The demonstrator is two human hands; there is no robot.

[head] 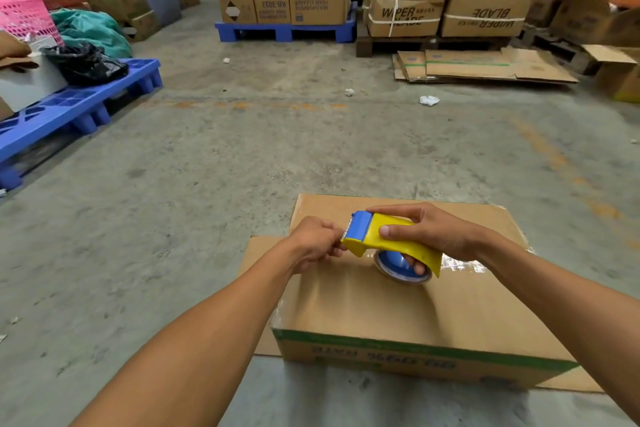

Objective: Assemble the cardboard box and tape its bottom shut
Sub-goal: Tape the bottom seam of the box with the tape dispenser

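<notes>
A brown cardboard box [381,308] with a green stripe stands on the concrete floor in front of me, its closed flaps facing up. Shiny clear tape [464,265] lies across its top at the right. My right hand [429,232] grips a yellow and blue tape dispenser [388,241] just above the box, the blue roll underneath. My left hand [317,243] pinches the tape end at the dispenser's serrated blade.
Blue pallets [76,111] with bags and a pink basket [24,15] stand at the left. Stacked cartons on a blue pallet [284,31] and a wooden one line the back. Flattened cardboard [485,66] lies at the back right. Paper scraps [428,100] dot the floor.
</notes>
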